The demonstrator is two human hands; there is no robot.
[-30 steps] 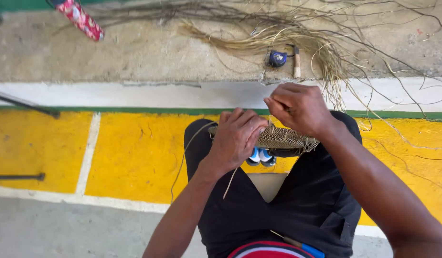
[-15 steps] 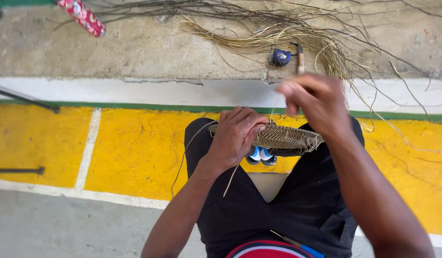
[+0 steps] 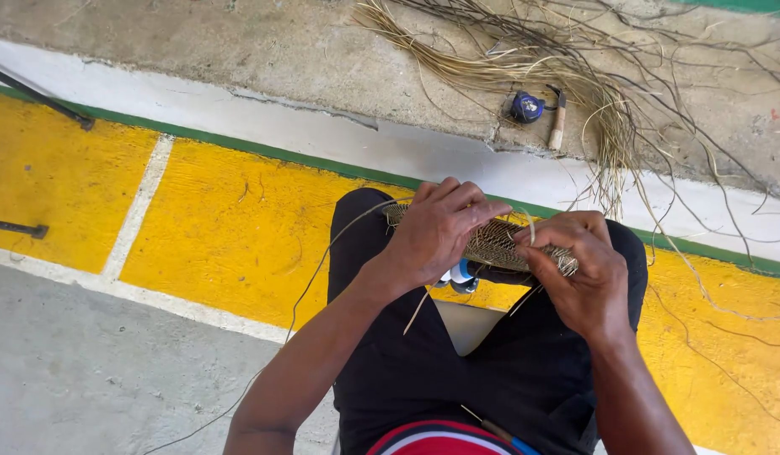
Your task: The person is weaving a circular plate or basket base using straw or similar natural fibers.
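Gripping woven piece [image 3: 495, 243], left hand [image 3: 436, 232], right hand [image 3: 579, 274]

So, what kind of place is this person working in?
Probably an outdoor paved spot used for hand weaving: yellow-painted concrete ground, loose dry straw fibres on a grey ledge, and a flat woven straw piece across the knees.
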